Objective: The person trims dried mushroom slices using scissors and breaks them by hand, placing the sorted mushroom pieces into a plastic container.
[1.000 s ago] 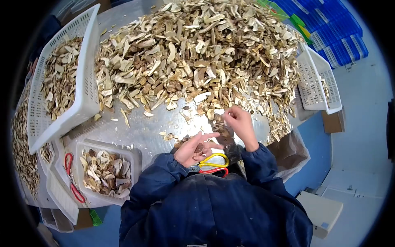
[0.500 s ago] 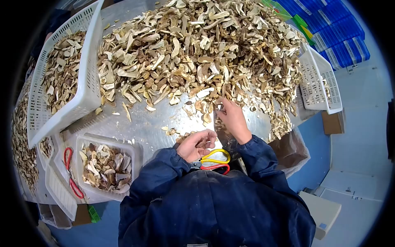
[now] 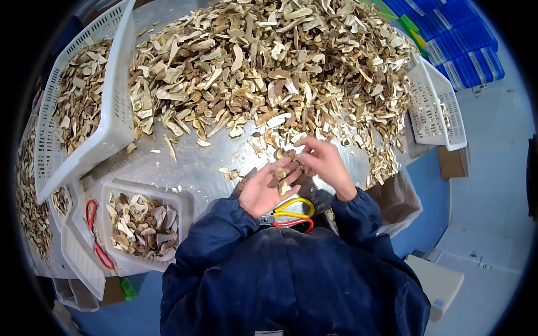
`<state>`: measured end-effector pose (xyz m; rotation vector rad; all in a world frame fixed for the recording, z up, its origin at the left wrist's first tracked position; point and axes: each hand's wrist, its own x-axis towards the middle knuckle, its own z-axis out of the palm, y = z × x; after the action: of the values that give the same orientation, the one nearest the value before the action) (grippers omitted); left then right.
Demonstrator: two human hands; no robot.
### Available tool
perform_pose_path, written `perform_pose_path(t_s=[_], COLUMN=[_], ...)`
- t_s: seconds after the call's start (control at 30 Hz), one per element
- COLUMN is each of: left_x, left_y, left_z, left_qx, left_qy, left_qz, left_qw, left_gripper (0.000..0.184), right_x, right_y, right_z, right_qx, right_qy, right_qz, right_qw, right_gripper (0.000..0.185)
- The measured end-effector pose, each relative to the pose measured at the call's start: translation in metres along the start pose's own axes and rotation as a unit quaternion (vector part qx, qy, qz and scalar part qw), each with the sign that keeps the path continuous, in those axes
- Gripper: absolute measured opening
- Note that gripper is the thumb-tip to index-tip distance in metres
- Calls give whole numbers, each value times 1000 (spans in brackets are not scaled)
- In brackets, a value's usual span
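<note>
My left hand (image 3: 262, 192) is turned palm up in front of my body, its fingers slightly bent, with a few dried mushroom slices (image 3: 283, 186) lying on the palm and fingers. Just above its fingertips, my right hand (image 3: 330, 167) is curled, thumb and forefinger bent around what looks like a brown mushroom slice; the fingers partly hide it. Beyond both hands rises a large heap of dried mushroom slices (image 3: 263, 73). A pair of scissors with yellow and red handles (image 3: 296, 208) rests below my left hand, close to my jacket.
At left, a tilted white slotted basket (image 3: 115, 112) holds more slices. A clear plastic tub (image 3: 185, 215) of slices stands beside red-handled scissors (image 3: 92, 224). Another white basket (image 3: 431, 106) is at right, above a lined bin (image 3: 398, 204). Blue crates (image 3: 465, 50) are stacked behind.
My left hand has opened out, showing the slices on its palm. My right hand has moved from the heap's edge slightly down and right, over the left fingertips.
</note>
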<state>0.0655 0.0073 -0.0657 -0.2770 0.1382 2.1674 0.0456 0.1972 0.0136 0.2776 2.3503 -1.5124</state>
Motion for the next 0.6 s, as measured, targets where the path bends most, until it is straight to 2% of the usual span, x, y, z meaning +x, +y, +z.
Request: perform_pose_path(t_s=[0.07, 0.1, 0.2, 0.23, 0.33, 0.43, 0.53, 0.6], left_x=[2, -2, -4, -4, -7, -11, -14, -14], left_y=[0, 1, 7, 7, 8, 9, 9, 3], left_z=[-11, -1, -3, -3, -1, 9, 12, 11], left_qx=[22, 12, 15, 16, 68, 152, 207, 216], left_qy=[26, 51, 2, -14, -50, -49, -62, -65], left_qz=[6, 5, -24, -35, -75, -107, -139, -143], left_qw=[999, 999, 1000, 999, 994, 981, 966, 964], left_gripper=[33, 21, 19, 19, 20, 23, 26, 26], right_x=[25, 31, 36, 40, 40, 26, 13, 13], right_y=[33, 34, 32, 39, 45, 32, 20, 15], right_z=[-2, 0, 5, 7, 7, -8, -14, -2], right_qx=[-175, -260, -291, -296, -295, -278, -313, -282], right_qy=[98, 145, 131, 142, 147, 94, 77, 82], right_qz=[-120, -180, -144, -168, -147, -37, -39, -48], right_qw=[972, 938, 937, 929, 933, 955, 946, 955], right_gripper=[21, 21, 23, 21, 18, 22, 27, 28])
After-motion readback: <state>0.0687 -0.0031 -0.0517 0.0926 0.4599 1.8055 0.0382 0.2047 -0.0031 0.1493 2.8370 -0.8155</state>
